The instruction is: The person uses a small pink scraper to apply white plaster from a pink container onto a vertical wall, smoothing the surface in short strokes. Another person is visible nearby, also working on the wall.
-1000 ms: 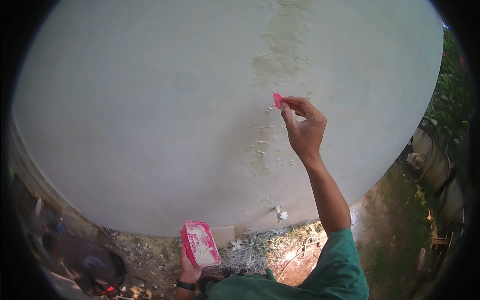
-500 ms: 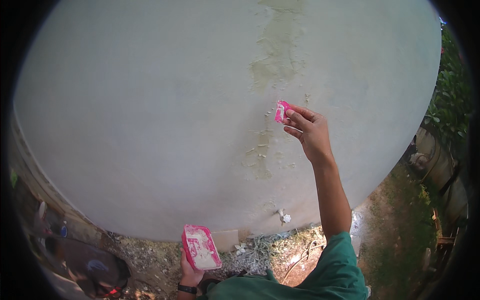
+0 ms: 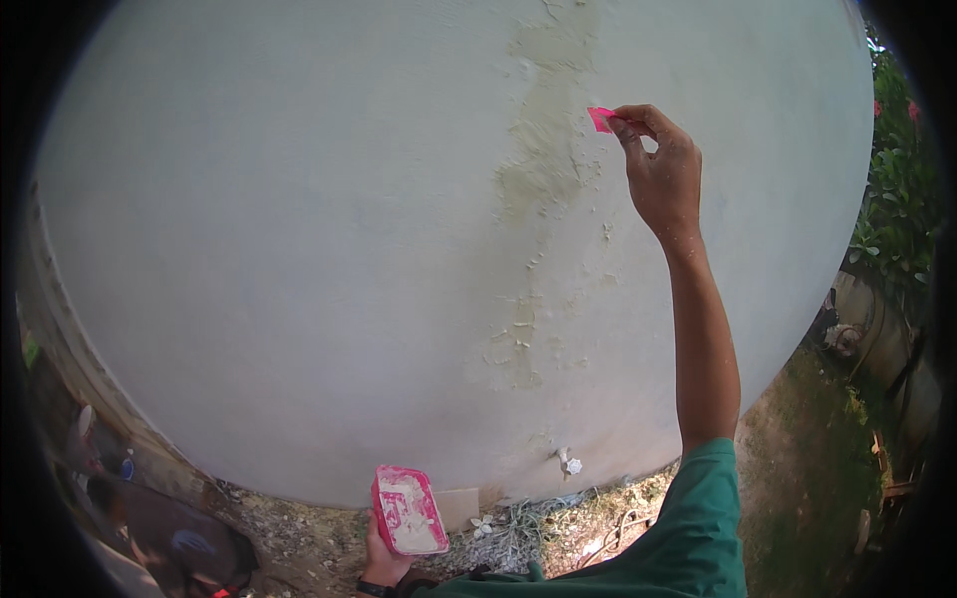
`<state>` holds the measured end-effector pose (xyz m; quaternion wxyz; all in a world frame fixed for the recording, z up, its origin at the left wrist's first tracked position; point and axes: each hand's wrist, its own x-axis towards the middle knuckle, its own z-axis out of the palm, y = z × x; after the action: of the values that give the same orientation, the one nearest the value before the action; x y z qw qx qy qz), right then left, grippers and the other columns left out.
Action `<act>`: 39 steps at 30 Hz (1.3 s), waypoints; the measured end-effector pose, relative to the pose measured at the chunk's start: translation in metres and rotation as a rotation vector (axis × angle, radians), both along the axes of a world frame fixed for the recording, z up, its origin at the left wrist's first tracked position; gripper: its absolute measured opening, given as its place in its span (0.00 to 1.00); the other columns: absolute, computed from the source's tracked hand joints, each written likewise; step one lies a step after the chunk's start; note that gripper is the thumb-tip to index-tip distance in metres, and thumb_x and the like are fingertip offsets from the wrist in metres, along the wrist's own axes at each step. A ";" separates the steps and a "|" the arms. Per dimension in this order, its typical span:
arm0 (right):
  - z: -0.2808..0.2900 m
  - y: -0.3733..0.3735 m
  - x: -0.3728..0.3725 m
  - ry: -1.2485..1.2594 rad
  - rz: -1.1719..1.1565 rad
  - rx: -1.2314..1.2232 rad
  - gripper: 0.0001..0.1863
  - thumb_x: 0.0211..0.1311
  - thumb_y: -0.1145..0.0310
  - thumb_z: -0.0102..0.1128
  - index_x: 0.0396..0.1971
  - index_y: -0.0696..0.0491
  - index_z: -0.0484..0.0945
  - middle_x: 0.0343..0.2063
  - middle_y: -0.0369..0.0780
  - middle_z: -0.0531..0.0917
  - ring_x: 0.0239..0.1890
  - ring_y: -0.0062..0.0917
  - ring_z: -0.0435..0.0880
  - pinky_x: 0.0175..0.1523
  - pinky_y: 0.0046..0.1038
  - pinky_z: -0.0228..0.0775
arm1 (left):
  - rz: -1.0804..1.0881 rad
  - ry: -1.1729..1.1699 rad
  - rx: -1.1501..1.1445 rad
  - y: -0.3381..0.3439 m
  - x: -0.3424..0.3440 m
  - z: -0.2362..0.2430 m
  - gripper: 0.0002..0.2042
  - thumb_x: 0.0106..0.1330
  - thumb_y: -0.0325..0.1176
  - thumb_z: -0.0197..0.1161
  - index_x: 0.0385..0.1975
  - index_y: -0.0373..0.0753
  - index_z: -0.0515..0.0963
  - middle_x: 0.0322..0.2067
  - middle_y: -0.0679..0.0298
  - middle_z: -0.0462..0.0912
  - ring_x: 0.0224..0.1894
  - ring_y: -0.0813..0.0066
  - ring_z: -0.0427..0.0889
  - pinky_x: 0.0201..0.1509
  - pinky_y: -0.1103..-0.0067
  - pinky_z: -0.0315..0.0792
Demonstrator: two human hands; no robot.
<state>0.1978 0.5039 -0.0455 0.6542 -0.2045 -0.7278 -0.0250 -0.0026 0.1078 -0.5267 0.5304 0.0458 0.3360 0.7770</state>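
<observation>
My right hand (image 3: 663, 164) reaches up to the wall, its fingers pinching a small pink scraper (image 3: 600, 120). The scraper is at the right edge of a greenish-beige strip of filler (image 3: 548, 110) spread down the pale wall (image 3: 299, 229). Smaller rough filler patches (image 3: 520, 339) lie lower on the wall. Down near the bottom, my left hand (image 3: 384, 560) holds a pink rectangular tub (image 3: 411, 510) from its left side. Whitish paste (image 3: 417, 533) coats the inside of the tub.
A white tap (image 3: 569, 462) sticks out low on the wall. Weeds and gravel (image 3: 523, 533) line its foot. Leafy bushes (image 3: 897, 199) grow at the right, above a grassy strip (image 3: 778, 498). A dark chair-like object (image 3: 179, 538) stands at the lower left.
My right hand has moved up and slightly right along the wall with the scraper, from beside the lower patches to the upper strip. The tub stays in my left hand.
</observation>
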 end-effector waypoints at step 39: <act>-0.048 0.006 -0.060 -0.267 -0.516 0.955 0.05 0.59 0.75 0.69 0.36 0.54 0.86 0.36 0.33 0.89 0.48 0.27 0.88 0.40 0.27 0.83 | 0.007 0.035 -0.010 0.003 -0.012 -0.030 0.39 0.79 0.70 0.35 0.76 0.48 0.66 0.71 0.59 0.75 0.71 0.52 0.75 0.75 0.47 0.65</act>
<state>0.1379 0.5100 -0.0935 0.5489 -0.0519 -0.6385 -0.5370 -0.0147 0.1109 -0.5563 0.5220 0.0556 0.3490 0.7763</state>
